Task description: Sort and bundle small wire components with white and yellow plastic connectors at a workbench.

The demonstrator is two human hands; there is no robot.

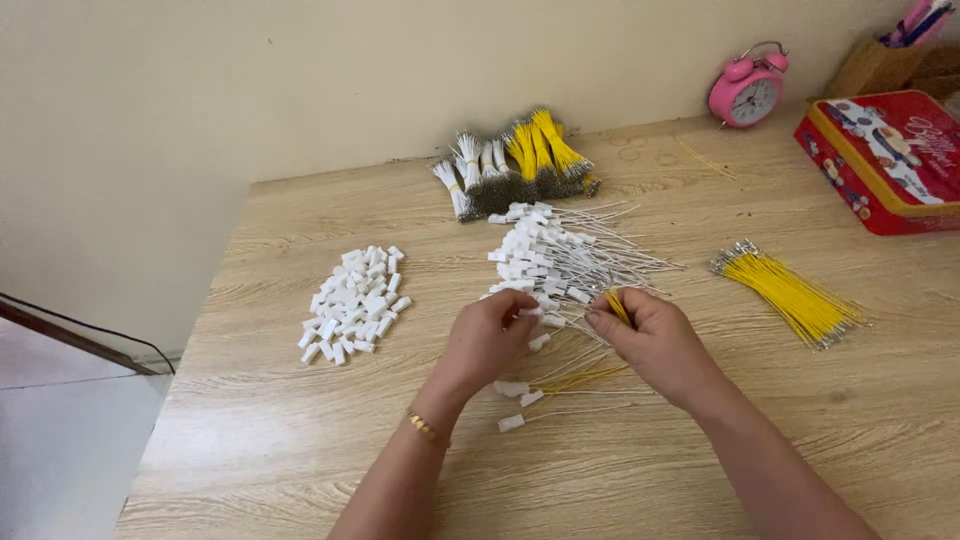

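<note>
Surface: pale wood-grain table, set against a plain cream wall.
Left hand: fingers closed on a small white plug, at the near edge of the middle heap of wired plugs.
Right hand: pinching a yellow wire.
Left: pile of loose white plugs.
Right: loose yellow wires.
Far: bundled wires, pink alarm clock, red tin.

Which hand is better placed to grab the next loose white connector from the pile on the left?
Left, probably. The left hand is nearer the loose white connectors, while the right hand already pinches a yellow wire.
</note>
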